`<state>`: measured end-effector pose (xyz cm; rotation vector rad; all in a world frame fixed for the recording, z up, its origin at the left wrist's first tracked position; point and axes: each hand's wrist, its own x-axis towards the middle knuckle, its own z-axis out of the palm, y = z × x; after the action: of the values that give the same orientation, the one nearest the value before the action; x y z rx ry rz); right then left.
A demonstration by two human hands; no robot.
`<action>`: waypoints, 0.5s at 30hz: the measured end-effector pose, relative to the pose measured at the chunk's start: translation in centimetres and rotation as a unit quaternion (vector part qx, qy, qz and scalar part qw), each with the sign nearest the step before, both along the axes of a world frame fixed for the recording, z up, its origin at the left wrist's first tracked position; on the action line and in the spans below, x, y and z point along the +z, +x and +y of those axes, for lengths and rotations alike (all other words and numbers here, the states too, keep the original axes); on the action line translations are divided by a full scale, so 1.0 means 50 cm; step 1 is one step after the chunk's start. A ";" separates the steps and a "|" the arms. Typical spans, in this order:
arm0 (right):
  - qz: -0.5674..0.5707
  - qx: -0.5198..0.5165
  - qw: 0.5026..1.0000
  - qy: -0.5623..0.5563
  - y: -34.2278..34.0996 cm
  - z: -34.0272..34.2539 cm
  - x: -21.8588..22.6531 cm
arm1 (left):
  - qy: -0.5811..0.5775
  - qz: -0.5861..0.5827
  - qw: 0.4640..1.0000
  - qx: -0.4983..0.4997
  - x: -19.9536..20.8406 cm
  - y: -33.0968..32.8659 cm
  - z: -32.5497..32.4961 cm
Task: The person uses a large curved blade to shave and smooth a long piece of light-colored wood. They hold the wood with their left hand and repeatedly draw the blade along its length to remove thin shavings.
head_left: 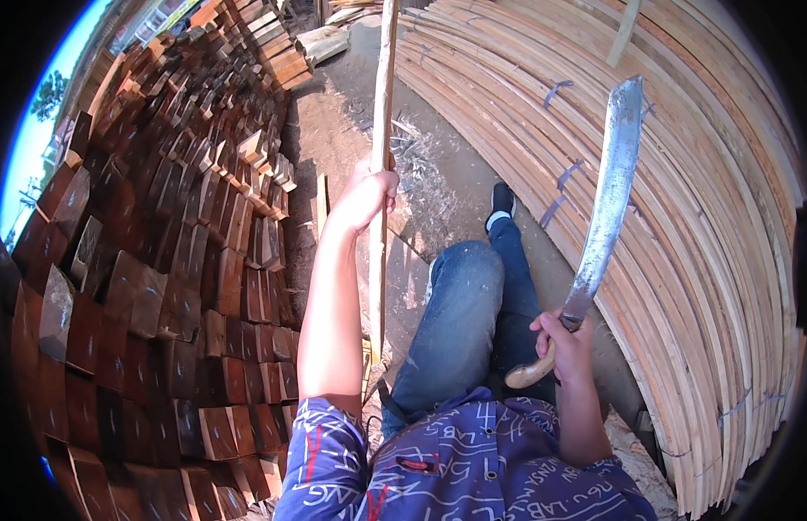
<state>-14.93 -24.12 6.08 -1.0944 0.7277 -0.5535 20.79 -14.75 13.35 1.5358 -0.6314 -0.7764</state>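
Observation:
My left hand is closed round the middle of a long, thin wooden pole, which runs upright through the picture from the top edge to near my left knee. In my right hand is a machete; the fingers wrap its curved wooden handle. Its broad, worn steel blade points up and away from me, apart from the pole. Behind the blade lie bundled wooden strips. Below the pole's middle, pale wood shavings are scattered on the ground.
A tall stack of dark sawn timber fills the left side. Long bundles of pale wooden strips, tied with dark bands, curve along the right. Bare dirt ground runs between them. My legs in blue jeans extend forward.

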 end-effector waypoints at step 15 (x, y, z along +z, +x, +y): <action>0.223 0.005 0.960 -0.171 -0.079 0.000 0.003 | 0.235 -0.467 0.850 -0.066 -0.110 -0.262 0.009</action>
<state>-18.86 -24.10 6.24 -1.5725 1.0420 -0.4354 7.68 -14.31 7.85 2.3534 -1.3376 -0.2217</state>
